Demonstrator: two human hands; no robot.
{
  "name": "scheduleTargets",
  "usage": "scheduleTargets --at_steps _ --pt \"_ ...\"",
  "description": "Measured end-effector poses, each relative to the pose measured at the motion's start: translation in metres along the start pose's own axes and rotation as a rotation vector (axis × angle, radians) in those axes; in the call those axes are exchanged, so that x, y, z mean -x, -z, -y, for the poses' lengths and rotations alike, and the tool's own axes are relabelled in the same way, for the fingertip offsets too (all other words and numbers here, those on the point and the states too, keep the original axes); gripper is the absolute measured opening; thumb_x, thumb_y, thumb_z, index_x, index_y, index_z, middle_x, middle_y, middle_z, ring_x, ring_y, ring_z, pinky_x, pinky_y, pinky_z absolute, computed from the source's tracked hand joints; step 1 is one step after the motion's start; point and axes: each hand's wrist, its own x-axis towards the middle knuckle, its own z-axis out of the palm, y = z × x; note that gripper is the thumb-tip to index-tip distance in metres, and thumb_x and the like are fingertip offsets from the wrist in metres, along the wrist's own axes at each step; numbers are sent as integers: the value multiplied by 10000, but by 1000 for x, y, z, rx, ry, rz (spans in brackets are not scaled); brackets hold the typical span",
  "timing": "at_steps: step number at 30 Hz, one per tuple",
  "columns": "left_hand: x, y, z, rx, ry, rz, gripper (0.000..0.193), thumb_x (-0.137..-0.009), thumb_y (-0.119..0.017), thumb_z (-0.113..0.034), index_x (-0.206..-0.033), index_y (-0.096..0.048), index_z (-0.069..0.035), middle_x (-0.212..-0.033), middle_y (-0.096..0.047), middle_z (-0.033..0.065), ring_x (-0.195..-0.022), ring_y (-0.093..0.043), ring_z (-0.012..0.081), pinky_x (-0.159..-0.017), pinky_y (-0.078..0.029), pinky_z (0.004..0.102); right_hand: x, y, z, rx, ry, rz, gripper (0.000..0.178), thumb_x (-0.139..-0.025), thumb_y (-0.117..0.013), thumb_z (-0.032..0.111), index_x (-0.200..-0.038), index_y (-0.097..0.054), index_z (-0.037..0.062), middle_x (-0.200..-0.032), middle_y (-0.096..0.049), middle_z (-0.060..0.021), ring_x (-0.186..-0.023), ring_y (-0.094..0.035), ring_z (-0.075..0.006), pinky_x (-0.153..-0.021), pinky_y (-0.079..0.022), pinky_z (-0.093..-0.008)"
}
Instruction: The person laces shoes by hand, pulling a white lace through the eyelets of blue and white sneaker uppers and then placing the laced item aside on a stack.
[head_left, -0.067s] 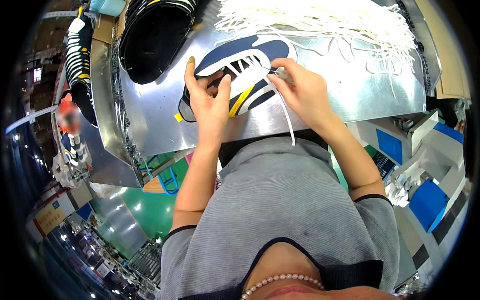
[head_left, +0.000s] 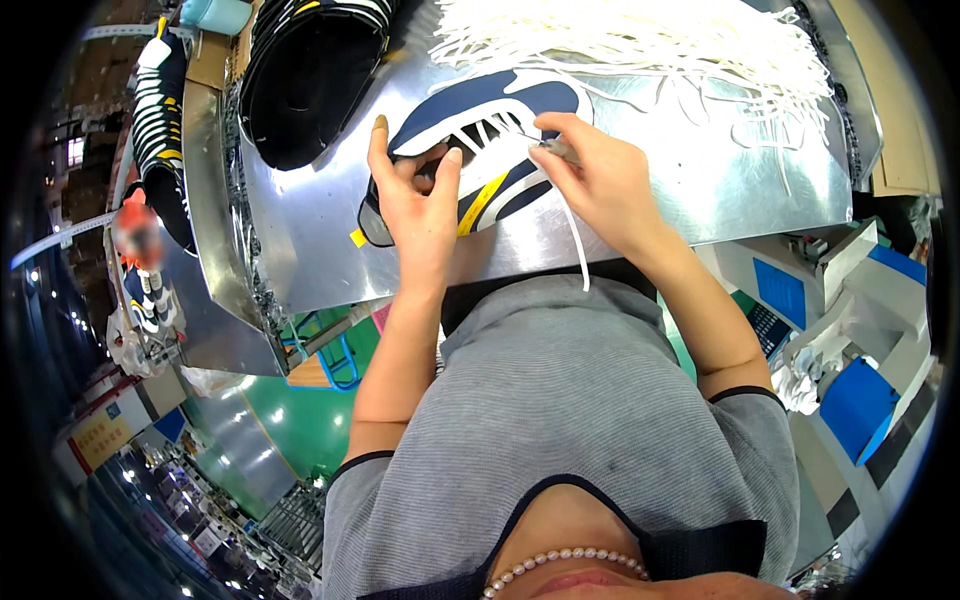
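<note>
A navy, white and yellow shoe upper [head_left: 545, 97] lies tilted on the metal tabletop, toe to the right. White lace crosses its throat. My left hand [head_left: 425, 205] grips its collar end, fingers partly hidden inside the opening and thumb at the near edge. Beside the eyelets, my right hand [head_left: 610, 180] pinches a small greyish tool [head_left: 565, 150] whose thin tip points at the lacing; most of the tool is hidden in the fingers. Below the right hand, a loose white lace end [head_left: 577, 240] hangs over the table's front edge.
A heap of white laces [head_left: 640, 45] spreads over the back right of the metal table [head_left: 330, 235]. Nested dark shoe uppers [head_left: 300, 95] stand at the back left. Another row of uppers [head_left: 158, 120] lies beyond the table's raised left edge. Boxes [head_left: 840, 290] stand at right.
My right hand has shifted slightly left, bringing the tool's tip closer over the lacing. My left hand and the shoe upper have barely moved.
</note>
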Motion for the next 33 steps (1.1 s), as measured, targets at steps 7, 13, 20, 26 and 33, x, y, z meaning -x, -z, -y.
scheduleTargets --at_steps 7,13,20,26,33 --pt "-14 1 8 -31 78 23 571 -861 -642 68 -1380 -417 -6 -921 -718 151 -788 -652 110 -695 -499 241 -15 -7 -2 146 5 186 213 -925 -644 256 -1092 -652 124 -895 -694 -52 -778 -682 -275 -660 -529 -388" --pt "-6 24 -19 -65 195 207 680 -926 -578 -27 -1482 -187 3 -1085 -678 204 -1024 -657 207 -922 -504 316 -7 10 1 -90 -182 182 268 -856 -724 295 -1031 -655 105 -816 -692 -94 -702 -676 -271 -597 -503 -372" --pt "30 5 -35 -872 -586 226 434 -781 -813 -138 -1138 -603 -9 -1058 -665 146 -990 -641 336 -861 -493 411 21 3 -8 88 -130 235 185 -794 -745 226 -856 -640 87 -676 -655 -76 -587 -648 -272 -540 -478 -371" --pt "1 2 -21 -593 -444 272 303 -754 -781 -67 -997 -601 -41 -874 -656 119 -816 -634 321 -721 -476 407 8 34 21 103 -7 122 130 -797 -746 156 -881 -660 107 -638 -633 -41 -553 -633 -205 -499 -453 -327" --pt "2 2 -22 -534 -642 220 222 -773 -746 -20 -951 -614 -32 -855 -647 117 -776 -619 323 -692 -473 406 4 0 1 -88 -196 146 95 -825 -712 180 -898 -686 125 -710 -685 -53 -637 -680 -252 -557 -492 -348"
